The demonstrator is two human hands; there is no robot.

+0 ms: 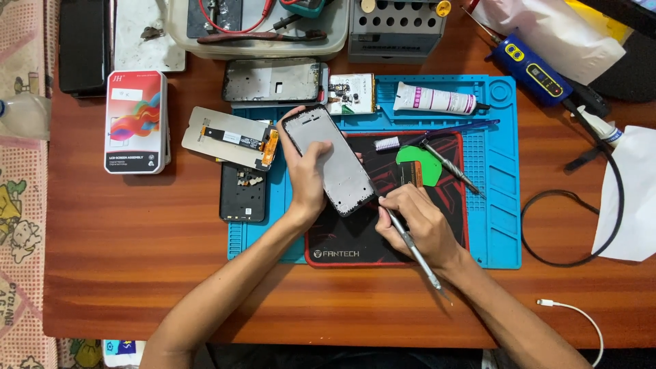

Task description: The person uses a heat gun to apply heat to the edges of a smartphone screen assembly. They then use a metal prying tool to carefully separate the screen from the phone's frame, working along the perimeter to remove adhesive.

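My left hand [305,171] grips a bare phone frame [336,154], grey inside with a black rim, held tilted over the black and red mat [383,232]. My right hand [418,222] holds a thin metal tool [415,249] like a pen, its tip at the frame's lower right edge. Beside my left hand lies a loose screen panel with an orange flex cable [229,137], resting over a black phone back [242,195]. A green pick [422,162] and a small brush [388,143] lie just beyond my right hand.
A blue work mat [495,205] covers the wooden table's middle. On it lie a glue tube [437,100], a circuit board [350,93] and a screwdriver [451,166]. Another phone frame [273,80], a boxed screen [135,121], a blue meter [533,68], black cable [615,205], white paper [632,198].
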